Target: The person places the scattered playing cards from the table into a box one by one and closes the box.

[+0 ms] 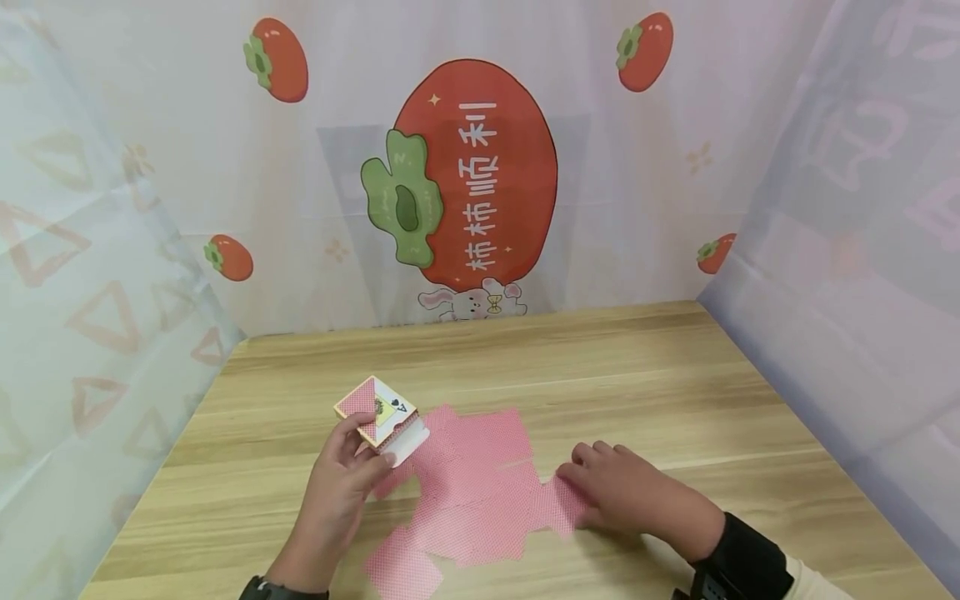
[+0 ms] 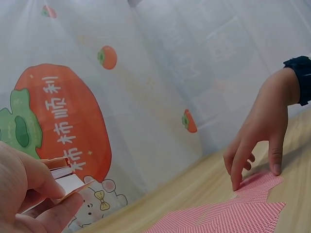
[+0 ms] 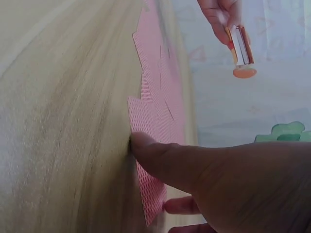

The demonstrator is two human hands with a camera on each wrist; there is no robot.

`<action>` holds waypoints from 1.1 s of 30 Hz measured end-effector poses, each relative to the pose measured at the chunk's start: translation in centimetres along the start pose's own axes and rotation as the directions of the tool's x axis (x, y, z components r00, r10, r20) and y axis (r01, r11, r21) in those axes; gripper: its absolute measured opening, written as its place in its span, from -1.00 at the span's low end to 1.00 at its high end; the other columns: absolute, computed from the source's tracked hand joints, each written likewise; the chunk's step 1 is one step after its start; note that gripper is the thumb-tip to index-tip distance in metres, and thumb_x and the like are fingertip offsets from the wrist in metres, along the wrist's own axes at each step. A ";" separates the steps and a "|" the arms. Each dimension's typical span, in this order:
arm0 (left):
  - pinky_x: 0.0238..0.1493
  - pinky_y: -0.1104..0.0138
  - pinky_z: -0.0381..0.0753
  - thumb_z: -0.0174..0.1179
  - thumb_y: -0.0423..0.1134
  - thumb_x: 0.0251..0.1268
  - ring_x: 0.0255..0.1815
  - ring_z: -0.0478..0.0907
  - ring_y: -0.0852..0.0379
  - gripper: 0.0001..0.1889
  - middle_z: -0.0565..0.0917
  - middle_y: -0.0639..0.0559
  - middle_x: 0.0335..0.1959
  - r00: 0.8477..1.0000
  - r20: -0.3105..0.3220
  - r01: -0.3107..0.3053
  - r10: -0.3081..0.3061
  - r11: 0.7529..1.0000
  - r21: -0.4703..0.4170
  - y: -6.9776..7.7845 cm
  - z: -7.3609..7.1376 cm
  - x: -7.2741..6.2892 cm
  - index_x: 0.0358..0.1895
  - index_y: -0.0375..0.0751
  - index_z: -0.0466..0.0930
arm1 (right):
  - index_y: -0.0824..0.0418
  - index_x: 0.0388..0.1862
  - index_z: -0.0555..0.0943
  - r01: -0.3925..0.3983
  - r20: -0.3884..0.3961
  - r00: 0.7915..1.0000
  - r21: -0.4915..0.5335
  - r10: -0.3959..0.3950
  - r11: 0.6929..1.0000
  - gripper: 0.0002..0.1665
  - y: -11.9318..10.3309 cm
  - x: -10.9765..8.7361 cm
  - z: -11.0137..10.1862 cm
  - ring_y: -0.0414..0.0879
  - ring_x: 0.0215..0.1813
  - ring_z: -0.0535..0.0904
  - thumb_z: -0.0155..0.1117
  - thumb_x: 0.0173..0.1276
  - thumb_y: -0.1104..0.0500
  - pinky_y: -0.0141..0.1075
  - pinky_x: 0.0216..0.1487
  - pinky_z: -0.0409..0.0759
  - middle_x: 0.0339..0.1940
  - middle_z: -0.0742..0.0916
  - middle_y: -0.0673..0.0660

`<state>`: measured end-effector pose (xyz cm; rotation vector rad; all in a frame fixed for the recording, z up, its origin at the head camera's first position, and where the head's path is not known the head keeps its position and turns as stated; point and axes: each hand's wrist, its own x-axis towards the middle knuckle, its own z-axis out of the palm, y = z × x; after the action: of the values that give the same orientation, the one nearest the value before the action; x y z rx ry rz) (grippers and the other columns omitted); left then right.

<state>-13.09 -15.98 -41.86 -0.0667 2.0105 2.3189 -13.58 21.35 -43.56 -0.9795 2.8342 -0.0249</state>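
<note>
My left hand grips a playing-card box, held tilted above the table with its white end flap folded out. The box shows an ace on its face, and card edges are visible inside its mouth in the left wrist view. Pink-patterned playing cards lie spread and overlapping, backs up. At their right end, my right hand pinches an outlying card against the table, thumb on the near edge and fingertips at the opposite edge.
The wooden table carries everything. One card juts out at the near left of the spread. A printed curtain with persimmons stands behind, and fabric walls close both sides. Dark bands are on both wrists.
</note>
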 end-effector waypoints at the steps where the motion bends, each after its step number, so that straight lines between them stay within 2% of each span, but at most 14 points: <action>1: 0.12 0.37 0.62 0.15 -0.62 0.22 0.25 0.49 0.11 -0.30 0.20 -0.16 0.42 1.000 0.000 0.000 0.000 1.000 0.000 0.0 0.0 0.0 0.39 -0.16 0.14 | 0.08 0.17 0.60 -0.012 -0.006 1.000 -0.022 0.012 1.000 -0.34 0.1 0.0 0.0 -0.05 0.01 0.52 0.45 0.22 -0.26 -0.06 -0.04 0.58 -0.01 0.60 0.02; 5: 0.12 0.37 0.62 0.16 -0.62 0.22 0.25 0.48 0.09 -0.30 0.19 -0.14 0.42 1.000 0.008 0.000 0.000 1.000 0.003 0.2 0.1 -0.1 0.39 -0.15 0.13 | 0.14 0.07 0.61 -0.039 -0.034 0.999 -0.046 0.037 0.998 -0.36 0.5 0.1 0.1 0.02 0.08 0.56 0.47 0.20 -0.25 0.00 0.05 0.61 0.04 0.63 0.07; 8: 0.10 0.38 0.62 0.16 -0.61 0.22 0.24 0.49 0.12 -0.30 0.20 -0.14 0.41 1.000 0.006 -0.013 0.013 1.000 -0.002 0.2 0.1 -0.1 0.39 -0.14 0.14 | 0.09 0.11 0.61 0.021 -0.027 0.999 0.070 -0.019 0.997 -0.44 0.9 0.1 -0.1 -0.01 0.19 0.58 0.52 0.21 -0.10 -0.03 0.16 0.60 0.18 0.63 0.03; 11: 0.09 0.38 0.62 0.16 -0.61 0.22 0.24 0.50 0.15 -0.30 0.21 -0.15 0.41 1.000 0.004 -0.021 0.021 1.000 -0.001 0.2 0.1 -0.2 0.38 -0.14 0.14 | 0.04 0.16 0.60 0.110 -0.026 0.994 0.200 -0.108 0.974 -0.49 1.2 -0.1 -0.4 -0.07 0.26 0.57 0.52 0.24 0.08 -0.10 0.25 0.57 0.24 0.63 -0.03; 14: 0.10 0.38 0.62 0.16 -0.61 0.22 0.24 0.50 0.16 -0.30 0.20 -0.15 0.42 1.000 0.009 -0.020 0.020 1.000 -0.004 0.2 0.1 -0.3 0.38 -0.14 0.14 | 0.01 0.16 0.61 0.135 -0.016 0.991 0.230 -0.135 0.964 -0.52 1.3 -0.4 -0.7 -0.11 0.24 0.55 0.49 0.26 0.16 -0.13 0.24 0.57 0.19 0.64 -0.08; 18: 0.10 0.37 0.62 0.15 -0.62 0.21 0.24 0.50 0.16 -0.31 0.21 -0.16 0.42 1.000 0.015 -0.025 0.025 1.000 -0.010 0.2 0.3 -0.2 0.38 -0.17 0.14 | -0.02 0.20 0.58 0.054 0.033 0.997 0.215 -0.063 0.975 -0.41 1.4 -0.7 -1.1 -0.14 0.14 0.51 0.50 0.16 0.20 -0.17 0.14 0.58 0.10 0.60 -0.09; 22: 0.11 0.37 0.62 0.13 -0.63 0.21 0.22 0.52 0.20 -0.31 0.22 -0.18 0.41 0.999 0.013 -0.032 0.032 0.999 -0.013 0.3 0.5 -0.3 0.39 -0.17 0.13 | -0.03 0.27 0.55 -0.027 0.089 0.996 0.228 0.007 0.973 -0.29 1.4 -0.8 -1.0 -0.18 0.01 0.45 0.51 0.09 0.20 -0.22 0.02 0.55 0.00 0.57 -0.08; 27: 0.10 0.37 0.62 0.14 -0.63 0.21 0.23 0.52 0.18 -0.31 0.22 -0.19 0.41 0.999 0.016 -0.038 0.038 0.999 -0.015 0.5 0.6 -0.5 0.39 -0.18 0.14 | -0.02 0.29 0.53 -0.065 0.117 0.992 0.252 0.036 0.965 -0.23 1.4 -0.8 -1.1 -0.19 -0.07 0.37 0.55 0.03 0.18 -0.27 -0.08 0.47 -0.09 0.53 -0.09; 33: 0.10 0.37 0.62 0.14 -0.63 0.21 0.26 0.48 0.09 -0.31 0.20 -0.18 0.42 0.999 0.018 -0.029 0.029 1.000 -0.003 0.5 0.7 -0.6 0.38 -0.17 0.14 | 0.14 0.24 0.58 -0.079 0.112 0.993 0.307 0.046 0.949 -0.29 1.2 -1.1 -1.2 -0.21 -0.12 0.37 0.54 0.03 0.20 -0.34 -0.16 0.45 -0.12 0.47 -0.08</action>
<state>-12.49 -15.37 -41.21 -0.0172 2.0140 2.3306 -13.63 23.00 -42.28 -0.7966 2.6544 -0.3896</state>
